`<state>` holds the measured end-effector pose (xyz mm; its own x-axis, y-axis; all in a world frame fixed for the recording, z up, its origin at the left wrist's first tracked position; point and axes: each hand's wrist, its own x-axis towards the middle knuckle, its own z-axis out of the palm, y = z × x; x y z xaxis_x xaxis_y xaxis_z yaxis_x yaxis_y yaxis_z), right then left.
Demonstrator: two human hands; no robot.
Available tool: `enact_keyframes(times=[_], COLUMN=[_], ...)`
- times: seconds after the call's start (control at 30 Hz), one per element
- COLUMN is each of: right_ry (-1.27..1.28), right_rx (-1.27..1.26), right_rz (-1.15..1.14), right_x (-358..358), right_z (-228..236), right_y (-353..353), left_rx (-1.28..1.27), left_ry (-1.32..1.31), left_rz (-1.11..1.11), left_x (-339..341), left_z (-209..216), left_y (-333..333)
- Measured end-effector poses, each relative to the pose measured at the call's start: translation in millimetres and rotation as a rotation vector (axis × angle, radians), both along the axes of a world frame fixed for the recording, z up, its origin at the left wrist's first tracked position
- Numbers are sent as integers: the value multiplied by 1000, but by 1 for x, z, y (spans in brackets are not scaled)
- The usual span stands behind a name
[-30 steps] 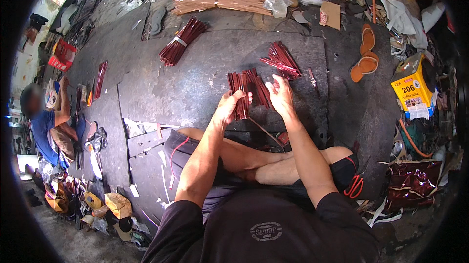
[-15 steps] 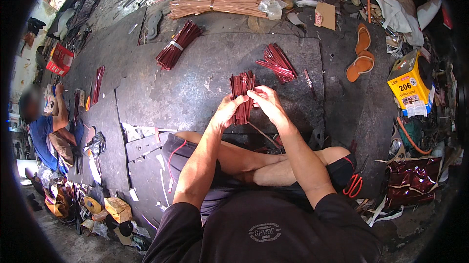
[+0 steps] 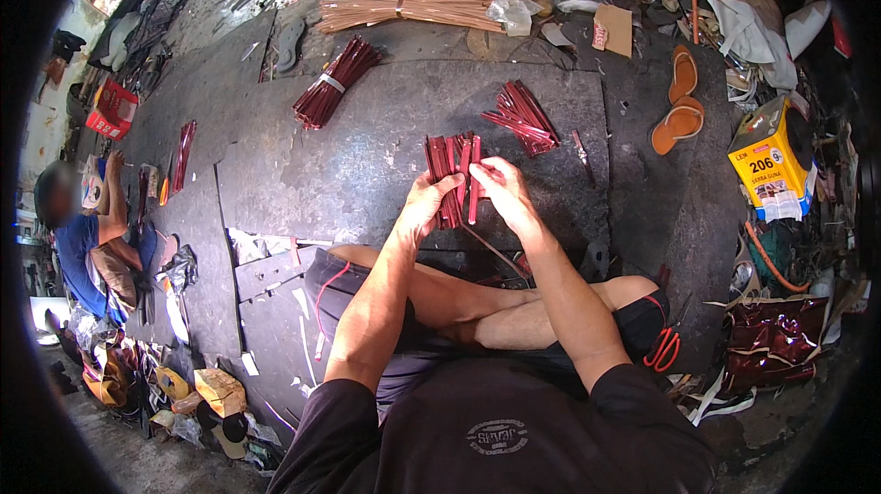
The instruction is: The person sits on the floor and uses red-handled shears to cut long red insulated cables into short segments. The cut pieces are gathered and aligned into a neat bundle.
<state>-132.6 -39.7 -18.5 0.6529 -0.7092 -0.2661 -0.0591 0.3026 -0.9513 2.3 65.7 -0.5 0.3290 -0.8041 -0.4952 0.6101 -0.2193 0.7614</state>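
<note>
In front of my crossed legs, my left hand [image 3: 425, 204] is closed round a fanned bunch of glossy dark red strips [image 3: 440, 156], with the thumb lying across them. My right hand [image 3: 505, 193] pinches a single red strip [image 3: 473, 207] at the bunch's right side; a narrow gap parts it from the others along its lower half. Beyond my right hand lies a loose pile of similar strips [image 3: 523, 117]. A thicker bundle of red strips [image 3: 335, 85], tied with a pale band, rests farther off to the left.
Tan strip bundles [image 3: 413, 3] lie at the far side. To the right are orange-brown sandals [image 3: 677, 124], a yellow box [image 3: 769, 159] and, by my knee, red-handled scissors [image 3: 663, 349]. Another person [image 3: 96, 251] sits at the left near a few red strips [image 3: 184, 156].
My right hand has shifted slightly right, drawing one strip away from the bunch. The strips in my left hand have spread and lean a little more to the left.
</note>
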Motion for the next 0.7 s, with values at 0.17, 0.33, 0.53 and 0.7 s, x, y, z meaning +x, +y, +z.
enact_keyframes(times=[0.17,0.33,0.53,0.7], right_ry=[68,-20,-85,-50], right_rx=[-45,110,283,222], right_rz=[38,30,41,44], right_x=[0,-2,-5,-10], right_z=[-2,-7,-7,-5], right_y=[2,-1,-7,2], left_rx=[-15,-23,-64,-79], left_ry=[13,100,140,113], left_rz=[-31,-29,-15,-8], left_x=[-5,-2,-2,-6], left_z=[8,8,9,1], left_y=[-1,0,0,7])
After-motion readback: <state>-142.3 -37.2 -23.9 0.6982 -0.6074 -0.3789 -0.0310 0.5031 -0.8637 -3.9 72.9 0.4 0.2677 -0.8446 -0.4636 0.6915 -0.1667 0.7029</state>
